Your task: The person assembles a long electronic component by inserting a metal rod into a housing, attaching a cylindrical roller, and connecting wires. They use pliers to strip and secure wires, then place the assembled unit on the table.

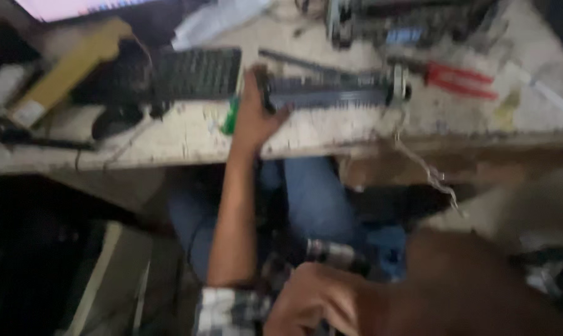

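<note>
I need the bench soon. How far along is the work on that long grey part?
Nothing looks finished. In hand: the left hand grips one end of the long grey ridged metal part on the worn workbench; the right hand holds a small metal cylindrical tool low by the lap. The red-handled pliers lie untouched. The picture is too blurred to judge what remains.

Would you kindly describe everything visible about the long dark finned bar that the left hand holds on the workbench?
The long dark finned bar looks like grey-black metal with a row of fine ribs along its length. It lies roughly level across the pale, worn workbench, near the front edge. Its right end carries a round, lighter fitting, from which a thin wire dangles over the bench edge. The left hand grips its left end. Motion blur hides finer detail.
</note>
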Demonstrator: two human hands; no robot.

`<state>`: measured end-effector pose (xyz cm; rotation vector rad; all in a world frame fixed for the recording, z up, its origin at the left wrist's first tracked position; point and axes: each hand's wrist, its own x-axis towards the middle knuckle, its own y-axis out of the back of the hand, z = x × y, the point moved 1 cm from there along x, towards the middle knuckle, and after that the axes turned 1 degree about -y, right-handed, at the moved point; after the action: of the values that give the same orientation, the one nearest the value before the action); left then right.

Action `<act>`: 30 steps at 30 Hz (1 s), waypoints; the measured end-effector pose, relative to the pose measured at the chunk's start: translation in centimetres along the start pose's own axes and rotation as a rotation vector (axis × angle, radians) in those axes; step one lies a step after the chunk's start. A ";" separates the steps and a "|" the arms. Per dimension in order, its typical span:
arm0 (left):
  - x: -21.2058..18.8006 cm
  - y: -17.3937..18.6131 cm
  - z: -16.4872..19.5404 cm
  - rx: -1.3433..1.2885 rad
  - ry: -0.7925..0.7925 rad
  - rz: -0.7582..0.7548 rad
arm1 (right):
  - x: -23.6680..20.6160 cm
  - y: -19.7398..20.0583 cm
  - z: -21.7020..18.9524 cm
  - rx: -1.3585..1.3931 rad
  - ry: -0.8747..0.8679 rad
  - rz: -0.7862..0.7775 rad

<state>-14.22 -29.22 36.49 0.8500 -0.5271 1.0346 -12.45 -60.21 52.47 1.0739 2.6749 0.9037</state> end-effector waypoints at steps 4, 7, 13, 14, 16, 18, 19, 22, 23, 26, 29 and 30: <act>0.7 0.4 0.6 -0.052 0.071 -0.049 | 0.2 -1.0 2.0 -0.023 -0.038 0.002; 0.0 1.1 1.5 -0.080 0.138 -0.035 | -0.6 -1.6 1.7 -0.023 -0.050 -0.024; 0.3 0.2 1.0 -0.108 0.047 -0.030 | -0.7 -1.4 1.1 -0.012 -0.058 -0.022; 0.0 0.5 0.8 -0.112 0.051 -0.036 | -0.7 -1.5 1.2 -0.015 -0.057 -0.021; -0.8 0.4 0.7 -0.117 0.006 -0.045 | -0.7 -1.2 2.0 -0.023 -0.063 -0.026; 1.9 0.2 0.4 -0.126 0.024 -0.016 | -0.4 0.2 2.7 -0.054 -0.077 -0.051; 1.6 0.3 0.6 -0.135 0.121 -0.040 | -0.6 0.3 2.6 -0.047 -0.089 -0.048; -0.7 1.0 1.8 -0.082 0.191 -0.070 | -1.4 0.0 2.1 0.007 -0.095 -0.046; 0.5 1.0 1.9 -0.052 0.137 -0.056 | -1.8 0.3 1.6 0.010 -0.110 -0.036; 1.2 1.2 2.6 -0.134 0.092 -0.053 | -3.5 0.6 -0.8 0.072 -0.164 0.029; 0.8 1.2 2.6 -0.071 0.135 -0.042 | -6.7 2.2 -3.9 0.190 -0.309 0.124; 1.0 1.5 2.5 -0.063 0.130 -0.047 | -7.2 2.9 -4.6 0.236 -0.227 0.213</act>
<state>-15.14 -30.34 39.19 0.7308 -0.4257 1.0171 -6.84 -65.56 57.10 1.4380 2.5572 0.4637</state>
